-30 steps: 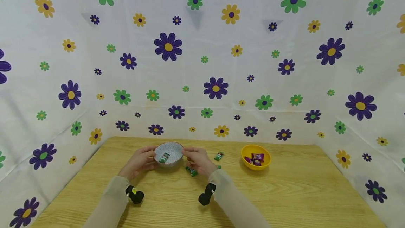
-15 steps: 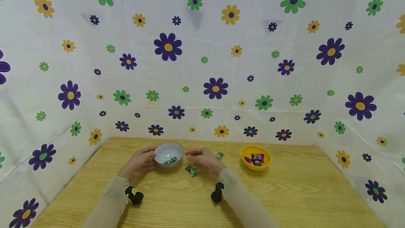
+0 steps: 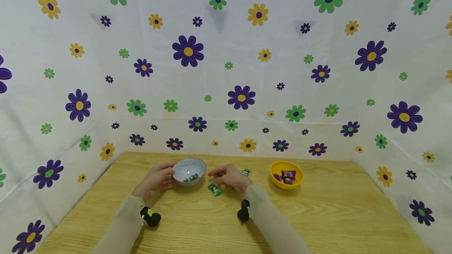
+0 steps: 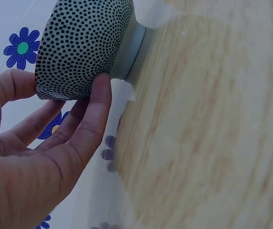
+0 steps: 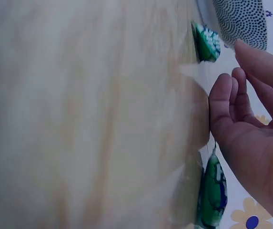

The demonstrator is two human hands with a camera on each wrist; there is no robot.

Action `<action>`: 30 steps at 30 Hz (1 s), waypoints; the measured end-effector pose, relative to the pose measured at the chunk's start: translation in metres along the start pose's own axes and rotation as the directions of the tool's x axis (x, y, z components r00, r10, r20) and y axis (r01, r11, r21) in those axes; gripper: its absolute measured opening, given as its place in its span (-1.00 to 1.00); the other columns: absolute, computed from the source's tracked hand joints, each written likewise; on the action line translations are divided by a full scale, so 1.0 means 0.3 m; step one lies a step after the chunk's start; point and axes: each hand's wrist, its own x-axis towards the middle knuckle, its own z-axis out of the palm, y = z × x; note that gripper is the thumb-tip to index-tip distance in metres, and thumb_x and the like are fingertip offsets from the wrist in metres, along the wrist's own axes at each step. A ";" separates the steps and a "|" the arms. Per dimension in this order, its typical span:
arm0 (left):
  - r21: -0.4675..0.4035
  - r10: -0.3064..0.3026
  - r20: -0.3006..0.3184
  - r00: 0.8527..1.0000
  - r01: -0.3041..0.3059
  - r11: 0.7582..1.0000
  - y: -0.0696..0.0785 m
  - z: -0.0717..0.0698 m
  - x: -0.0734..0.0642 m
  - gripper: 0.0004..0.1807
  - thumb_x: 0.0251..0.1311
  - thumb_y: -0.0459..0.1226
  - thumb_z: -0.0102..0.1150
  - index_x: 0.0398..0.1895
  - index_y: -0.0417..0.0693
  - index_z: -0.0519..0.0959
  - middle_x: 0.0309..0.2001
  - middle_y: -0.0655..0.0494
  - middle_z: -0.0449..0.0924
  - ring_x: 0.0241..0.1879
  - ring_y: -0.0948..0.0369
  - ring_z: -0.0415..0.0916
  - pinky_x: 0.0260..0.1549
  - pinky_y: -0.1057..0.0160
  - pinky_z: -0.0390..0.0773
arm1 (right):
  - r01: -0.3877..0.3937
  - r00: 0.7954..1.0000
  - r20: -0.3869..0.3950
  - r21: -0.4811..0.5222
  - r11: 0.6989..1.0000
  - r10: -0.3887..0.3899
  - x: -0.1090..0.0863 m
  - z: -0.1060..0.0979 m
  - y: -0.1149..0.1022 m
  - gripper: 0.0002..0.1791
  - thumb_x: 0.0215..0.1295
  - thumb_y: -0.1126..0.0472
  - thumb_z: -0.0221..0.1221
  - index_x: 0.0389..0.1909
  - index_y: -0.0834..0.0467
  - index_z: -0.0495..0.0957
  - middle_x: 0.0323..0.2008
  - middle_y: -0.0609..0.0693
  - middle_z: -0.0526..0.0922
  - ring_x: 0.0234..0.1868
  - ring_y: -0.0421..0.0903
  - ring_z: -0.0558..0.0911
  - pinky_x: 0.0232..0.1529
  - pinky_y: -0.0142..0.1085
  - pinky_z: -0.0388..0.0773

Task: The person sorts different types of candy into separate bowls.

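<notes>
In the head view, a patterned bowl (image 3: 183,167) with green-wrapped candy (image 3: 192,178) inside stands at the left of the table. My left hand (image 3: 155,180) holds it by its left side; in the left wrist view, fingertips (image 4: 101,88) press its dotted outer wall. My right hand (image 3: 231,177) is just right of the bowl, apart from it, its fingers loosely bent around nothing. One green candy (image 3: 214,189) lies on the table between bowl and right hand. Another candy (image 3: 246,172) shows behind that hand. In the right wrist view, a green candy (image 5: 214,193) lies near the palm.
A yellow bowl (image 3: 298,177) with several purple-wrapped candies (image 3: 288,174) stands on the right half of the wooden table (image 3: 335,207). A white curtain (image 3: 226,81) with printed flowers surrounds the table at the back and sides.
My right hand has come off the patterned bowl's rim and moved right. The candy inside that bowl has shifted lower and to the right. My left hand stays on the bowl.
</notes>
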 end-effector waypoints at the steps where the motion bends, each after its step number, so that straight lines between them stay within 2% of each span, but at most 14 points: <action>1: 0.000 -0.001 0.002 1.000 0.001 1.000 0.000 0.001 0.000 -0.44 0.39 -0.28 -0.07 0.44 -0.23 0.24 0.36 -0.31 0.25 0.07 0.00 0.51 0.01 0.12 0.63 | -0.003 1.000 0.011 -0.008 1.000 0.003 -0.001 -0.001 -0.001 -0.68 0.25 0.34 0.26 0.03 0.22 0.66 0.02 0.10 0.66 -0.12 -0.13 0.52 -0.10 -0.29 0.50; 4: -0.013 -0.009 -0.004 1.000 0.009 1.000 -0.001 0.003 0.001 -0.44 0.39 -0.29 -0.07 0.44 -0.22 0.24 0.36 -0.30 0.25 0.09 -0.01 0.50 0.01 0.12 0.64 | -0.015 0.999 0.041 -0.051 0.999 0.017 -0.001 -0.005 -0.001 -0.68 0.19 0.37 0.29 0.00 0.23 0.67 0.03 0.06 0.68 -0.09 -0.14 0.53 0.02 -0.25 0.48; 6: -0.019 -0.015 -0.007 1.000 0.015 1.000 0.000 0.004 0.002 -0.45 0.39 -0.29 -0.07 0.44 -0.21 0.24 0.36 -0.28 0.26 0.09 0.00 0.50 0.01 0.13 0.64 | -0.020 0.998 0.060 -0.086 0.996 0.026 -0.003 -0.008 -0.002 -0.67 0.17 0.37 0.31 -0.01 0.23 0.67 0.01 0.05 0.68 -0.12 -0.15 0.52 0.02 -0.25 0.46; 12: -0.020 -0.004 0.006 1.000 0.004 1.000 0.003 0.008 0.002 -0.43 0.41 -0.29 -0.07 0.44 -0.24 0.21 0.36 -0.30 0.25 0.08 0.02 0.51 0.01 0.12 0.63 | -0.014 0.993 0.117 -0.171 0.985 0.034 -0.002 -0.018 -0.006 -0.69 0.19 0.37 0.30 -0.02 0.27 0.67 -0.04 0.08 0.70 -0.29 -0.19 0.47 -0.25 -0.40 0.42; 16: -0.022 -0.006 0.007 1.000 0.006 1.000 0.002 0.007 0.002 -0.43 0.40 -0.28 -0.06 0.45 -0.25 0.20 0.36 -0.31 0.25 0.07 0.02 0.50 0.02 0.09 0.63 | -0.003 0.991 0.127 -0.220 0.976 0.031 -0.007 -0.016 -0.010 -0.75 0.20 0.37 0.30 -0.08 0.27 0.70 -0.13 0.05 0.72 -0.35 -0.20 0.43 -0.36 -0.42 0.38; 24: -0.017 -0.021 0.000 1.000 0.021 1.000 0.007 0.006 -0.003 -0.43 0.39 -0.30 -0.08 0.44 -0.25 0.21 0.35 -0.31 0.25 0.05 0.03 0.51 0.01 0.13 0.63 | 0.046 0.989 0.147 -0.388 0.921 0.012 -0.021 -0.005 -0.025 -0.88 0.21 0.29 0.32 -0.25 0.20 0.74 -0.37 -0.06 0.70 -0.46 -0.25 0.39 -0.43 -0.46 0.33; 30: -0.009 -0.034 -0.009 0.999 0.034 0.999 0.014 0.003 0.000 -0.43 0.37 -0.29 -0.06 0.44 -0.22 0.24 0.35 -0.29 0.26 0.02 0.05 0.53 0.00 0.13 0.64 | 0.036 0.991 0.135 -0.406 0.913 0.021 -0.024 -0.005 -0.025 -0.95 0.21 0.27 0.33 -0.34 0.16 0.72 -0.41 -0.12 0.66 -0.46 -0.24 0.39 -0.42 -0.45 0.33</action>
